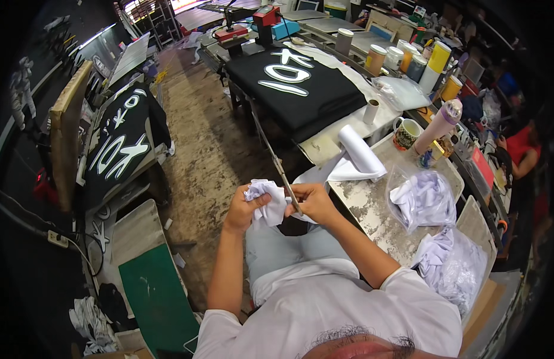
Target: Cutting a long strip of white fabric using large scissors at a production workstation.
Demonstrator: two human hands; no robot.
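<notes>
My left hand is closed on a crumpled white cloth, which bunches up above the fingers. Just to its right, my right hand has curled fingers beside a long, narrow metal piece; what exactly they grip is unclear. Behind that hand, white material leads toward a loose white roll lying over the near right table. Clear bags of white fabric rest on that table, beside my right forearm.
Black garments with white lettering lie on platens ahead and left. A wooden-framed screen stands left, above a green board. A mug, pink bottle and several ink tubs line the right. Someone in red is far right.
</notes>
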